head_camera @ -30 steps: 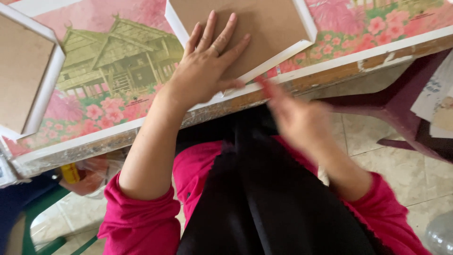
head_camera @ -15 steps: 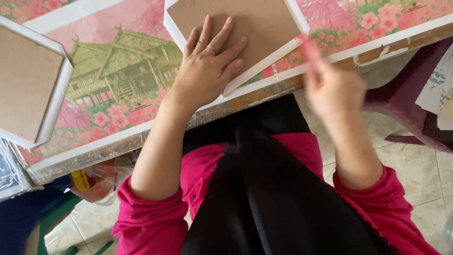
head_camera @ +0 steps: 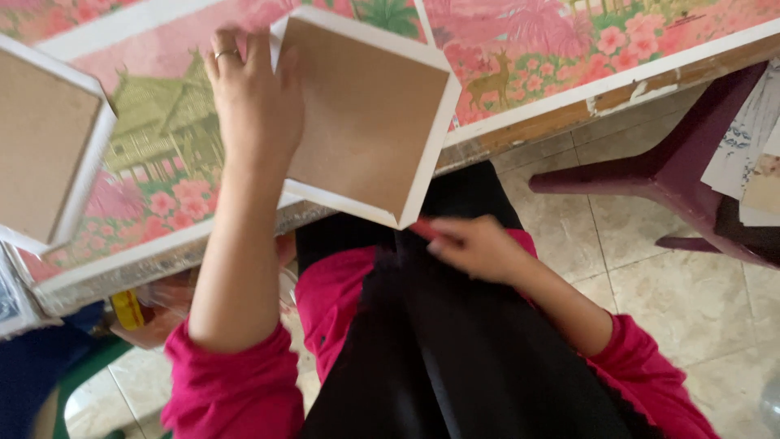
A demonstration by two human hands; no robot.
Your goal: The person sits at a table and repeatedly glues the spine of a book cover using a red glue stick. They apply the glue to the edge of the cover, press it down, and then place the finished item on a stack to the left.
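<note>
left hand (head_camera: 253, 102) flat on square white-rimmed brown frame (head_camera: 366, 122) — right hand (head_camera: 479, 248) pinches thin red stick (head_camera: 424, 231)

The picture frame (head_camera: 366, 122) under the left hand (head_camera: 256, 102) shows a matt brown fibreboard back with smooth white-painted edges. A second frame (head_camera: 49, 146) at nine o'clock looks alike. The worktop (head_camera: 569, 49) wears a glossy printed covering; its wooden edge is chipped and rough. The floor tiles (head_camera: 674, 284) are smooth, faintly shiny.
</note>
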